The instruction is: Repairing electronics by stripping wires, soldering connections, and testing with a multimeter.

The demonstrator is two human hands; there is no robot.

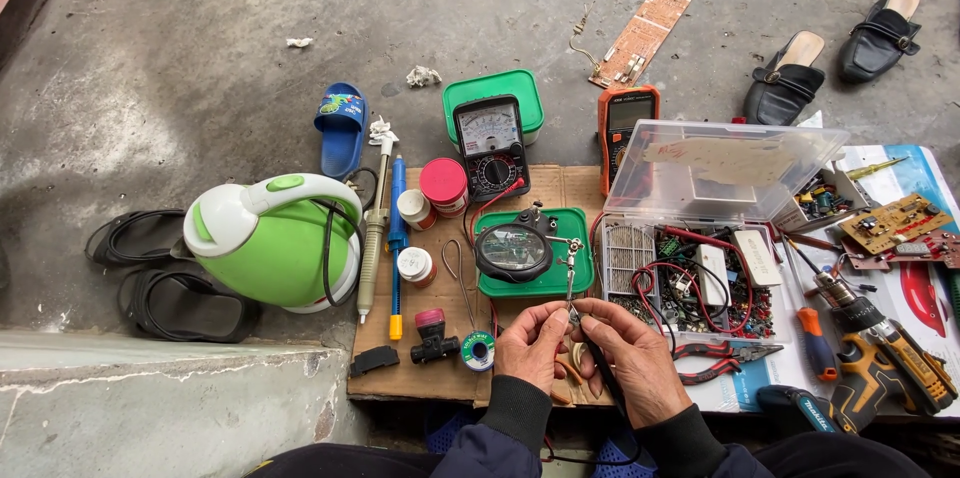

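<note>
Both hands meet at the near edge of the cardboard (560, 188), fingertips together. Left hand (533, 346) pinches something small between thumb and forefinger; what it is cannot be told. Right hand (632, 358) is closed around a dark pen-like tool (600, 363), its long axis running from near right up to far left, tip at the pinch. Just beyond the fingertips a thin metal clip arm (571, 268) stands upright, rising toward a round magnifier (513, 251) on a green box (570, 278). Solder spool (478, 350) lies just left of the left hand; red pliers (725, 356) lie right of the right hand.
</note>
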